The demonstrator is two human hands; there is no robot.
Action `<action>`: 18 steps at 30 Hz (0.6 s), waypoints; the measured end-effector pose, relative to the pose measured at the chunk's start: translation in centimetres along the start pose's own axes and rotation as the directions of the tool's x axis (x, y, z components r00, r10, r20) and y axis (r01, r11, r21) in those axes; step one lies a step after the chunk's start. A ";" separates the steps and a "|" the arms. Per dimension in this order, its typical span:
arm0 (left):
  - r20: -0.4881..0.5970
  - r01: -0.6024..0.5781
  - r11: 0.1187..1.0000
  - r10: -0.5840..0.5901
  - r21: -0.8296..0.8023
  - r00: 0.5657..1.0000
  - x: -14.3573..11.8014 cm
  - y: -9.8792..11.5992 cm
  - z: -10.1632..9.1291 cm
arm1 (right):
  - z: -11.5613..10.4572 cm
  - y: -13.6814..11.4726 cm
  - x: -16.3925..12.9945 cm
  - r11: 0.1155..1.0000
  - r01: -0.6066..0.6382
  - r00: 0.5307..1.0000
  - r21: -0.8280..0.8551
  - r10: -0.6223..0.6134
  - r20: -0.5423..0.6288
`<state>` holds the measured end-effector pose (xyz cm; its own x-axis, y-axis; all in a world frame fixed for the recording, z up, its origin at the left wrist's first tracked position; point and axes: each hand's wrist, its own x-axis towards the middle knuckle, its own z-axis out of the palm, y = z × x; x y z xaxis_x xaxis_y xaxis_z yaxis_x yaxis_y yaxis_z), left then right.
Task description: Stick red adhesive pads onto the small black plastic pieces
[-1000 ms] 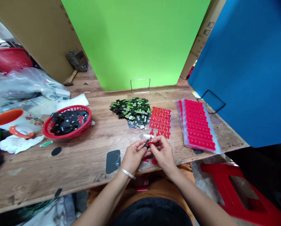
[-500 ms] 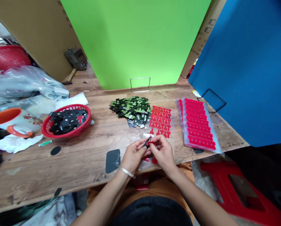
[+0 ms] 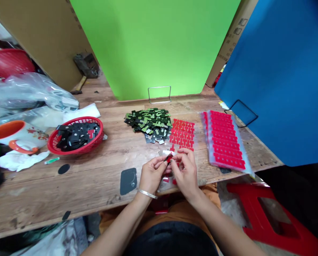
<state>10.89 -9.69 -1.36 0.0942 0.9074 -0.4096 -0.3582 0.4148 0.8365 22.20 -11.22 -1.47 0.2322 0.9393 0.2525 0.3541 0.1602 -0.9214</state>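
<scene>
Near the table's front edge, my left hand (image 3: 151, 175) pinches a small black flat piece (image 3: 168, 158) between thumb and fingers. A red sticker (image 3: 170, 160) lies against that piece, and the closed fingertips of my right hand (image 3: 187, 173) are on it. My fingers partly hide both. Under and beyond my hands is a clear sheet of red T-shaped stickers (image 3: 182, 129), with gaps in its near rows. Left of the sheet lies a heap of small black and green pieces (image 3: 149, 121).
A red basket (image 3: 80, 152) of black pieces stands left, beside an orange-and-white mug (image 3: 25, 137) and crumpled tissue (image 3: 20, 161). More red sticker sheets (image 3: 225, 138) are stacked right. Green (image 3: 156, 49) and blue (image 3: 278, 89) boards stand behind. A red stool (image 3: 257, 213) is below right.
The red sticker between my hands now lies closer against the black piece. My right fingers have lifted and curled slightly; both hands stay in nearly the same place.
</scene>
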 end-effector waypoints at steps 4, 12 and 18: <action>0.008 0.001 1.000 -0.001 0.010 1.000 -0.1 0.0 0.2 | -0.2 0.2 0.9 1.000 0.003 1.000 -0.006 -0.003 -0.027; 0.008 -0.009 1.000 0.009 0.012 1.000 -0.2 0.1 0.4 | -0.4 -0.1 1.3 1.000 -0.024 1.000 0.005 0.024 -0.007; 0.013 -0.011 1.000 0.011 0.016 1.000 -0.3 0.1 0.5 | -0.4 0.0 1.3 0.999 -0.043 0.999 0.013 0.043 -0.005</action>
<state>11.28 -9.85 -0.95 0.1025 0.9128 -0.3954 -0.3447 0.4055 0.8466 22.84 -10.08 -0.98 0.2516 0.9438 0.2142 0.3323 0.1236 -0.9350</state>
